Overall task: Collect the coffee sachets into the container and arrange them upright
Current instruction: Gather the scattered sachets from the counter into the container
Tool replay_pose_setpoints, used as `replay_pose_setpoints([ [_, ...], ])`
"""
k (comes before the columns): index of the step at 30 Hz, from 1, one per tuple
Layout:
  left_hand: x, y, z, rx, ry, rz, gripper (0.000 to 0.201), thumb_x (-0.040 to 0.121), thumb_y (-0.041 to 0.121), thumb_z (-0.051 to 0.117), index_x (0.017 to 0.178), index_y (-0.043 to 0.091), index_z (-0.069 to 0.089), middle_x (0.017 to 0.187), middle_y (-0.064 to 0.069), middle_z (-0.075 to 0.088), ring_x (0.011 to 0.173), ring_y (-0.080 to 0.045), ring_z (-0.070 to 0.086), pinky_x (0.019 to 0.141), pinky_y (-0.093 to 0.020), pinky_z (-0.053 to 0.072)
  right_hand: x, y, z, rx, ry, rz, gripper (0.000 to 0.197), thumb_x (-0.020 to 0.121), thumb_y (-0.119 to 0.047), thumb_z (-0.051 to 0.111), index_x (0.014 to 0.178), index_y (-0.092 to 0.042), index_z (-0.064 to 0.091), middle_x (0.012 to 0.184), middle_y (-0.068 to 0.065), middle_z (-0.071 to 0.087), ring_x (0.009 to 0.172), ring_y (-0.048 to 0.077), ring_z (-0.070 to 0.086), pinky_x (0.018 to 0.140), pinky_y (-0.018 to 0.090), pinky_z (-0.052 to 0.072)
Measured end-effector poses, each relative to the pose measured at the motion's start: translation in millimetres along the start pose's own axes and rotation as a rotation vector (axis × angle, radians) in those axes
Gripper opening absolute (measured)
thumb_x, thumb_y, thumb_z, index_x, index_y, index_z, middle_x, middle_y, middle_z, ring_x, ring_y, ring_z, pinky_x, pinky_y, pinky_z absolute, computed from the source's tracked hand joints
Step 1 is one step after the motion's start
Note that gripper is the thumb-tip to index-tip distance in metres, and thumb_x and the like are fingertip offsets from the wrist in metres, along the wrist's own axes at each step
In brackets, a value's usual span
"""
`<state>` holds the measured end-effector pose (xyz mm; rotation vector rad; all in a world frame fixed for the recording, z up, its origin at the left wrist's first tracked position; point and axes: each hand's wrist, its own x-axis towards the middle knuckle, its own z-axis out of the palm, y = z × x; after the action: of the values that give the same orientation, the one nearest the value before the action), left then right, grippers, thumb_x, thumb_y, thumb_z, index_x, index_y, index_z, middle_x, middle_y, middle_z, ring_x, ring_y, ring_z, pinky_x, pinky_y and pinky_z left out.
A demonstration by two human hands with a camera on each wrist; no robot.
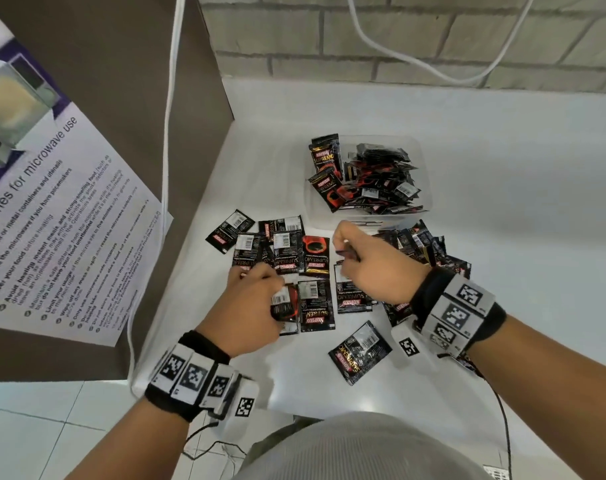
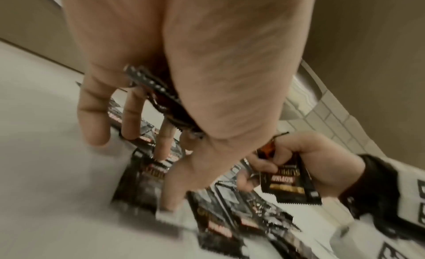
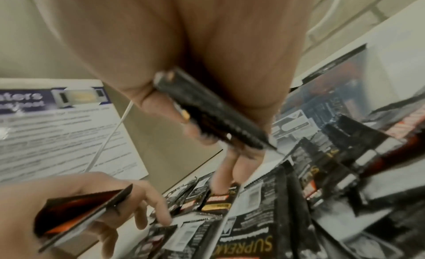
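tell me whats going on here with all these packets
A person is gathering coffee sachets off a white counter into a clear container. Both hands already hold sachets: the left hand grips a few while reaching for more, and the right hand holds some too. The container is partly filled, two sachets upright at its left end and the rest jumbled. Many sachets lie flat on the counter.
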<state>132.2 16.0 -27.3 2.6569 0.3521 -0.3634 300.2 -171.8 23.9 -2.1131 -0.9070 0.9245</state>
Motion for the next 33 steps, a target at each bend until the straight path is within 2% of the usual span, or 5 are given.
replay_pose_setpoints([
  [7, -4, 14, 12, 0.105, 0.002, -0.069, 0.045, 0.080, 0.041, 0.076, 0.122, 0.030, 0.063, 0.122, 0.007, 0.043, 0.121, -0.026, 0.033, 0.099, -0.044, 0.045, 13, -2, 33, -0.554, -0.178, -0.071, 0.042, 0.085, -0.013, 0.061, 0.124, -0.024, 0.052, 0.118, 0.000, 0.046, 0.085, 0.021, 0.061, 0.080, 0.042, 0.056],
  [15, -1, 9, 9, -0.026, -0.044, -0.058, 0.043, 0.075, 0.057, 0.070, 0.109, 0.032, 0.063, 0.107, 0.009, 0.049, 0.105, -0.019, 0.050, 0.102, -0.039, 0.040, 16, -3, 57, -0.870, -0.104, -0.055, 0.062, 0.080, -0.033, 0.071, 0.133, -0.014, 0.044, 0.129, 0.002, 0.035, 0.078, 0.026, 0.064, 0.059, 0.038, 0.053],
  [24, -6, 2, -10, -0.329, 0.085, -0.068, 0.030, 0.085, 0.003, 0.068, 0.108, 0.023, 0.065, 0.093, 0.011, 0.069, 0.085, -0.006, 0.066, 0.078, -0.026, 0.056, 17, 4, 50, -0.673, -0.060, -0.041, 0.056, 0.085, -0.037, 0.068, 0.135, -0.025, 0.046, 0.115, 0.001, 0.057, 0.097, 0.026, 0.063, 0.071, 0.032, 0.049],
  [28, -8, 8, -16, -0.397, 0.044, -0.027, 0.042, 0.091, 0.001, 0.066, 0.111, 0.031, 0.044, 0.074, 0.010, 0.058, 0.061, 0.002, 0.058, 0.055, -0.014, 0.043, 7, 5, 37, -0.318, -0.033, -0.063, 0.024, 0.090, -0.025, 0.067, 0.111, -0.023, 0.056, 0.068, -0.007, 0.054, 0.059, 0.010, 0.053, 0.053, 0.019, 0.041],
  [33, -10, 25, -32, -0.557, 0.244, 0.052, 0.045, 0.085, -0.002, 0.067, 0.115, 0.030, 0.058, 0.088, 0.009, 0.071, 0.068, -0.009, 0.069, 0.063, -0.019, 0.053, 3, 6, 19, 0.091, 0.078, -0.112, 0.023, 0.081, 0.002, 0.063, 0.092, -0.017, 0.056, 0.073, -0.003, 0.053, 0.052, 0.002, 0.043, 0.052, 0.021, 0.039],
])
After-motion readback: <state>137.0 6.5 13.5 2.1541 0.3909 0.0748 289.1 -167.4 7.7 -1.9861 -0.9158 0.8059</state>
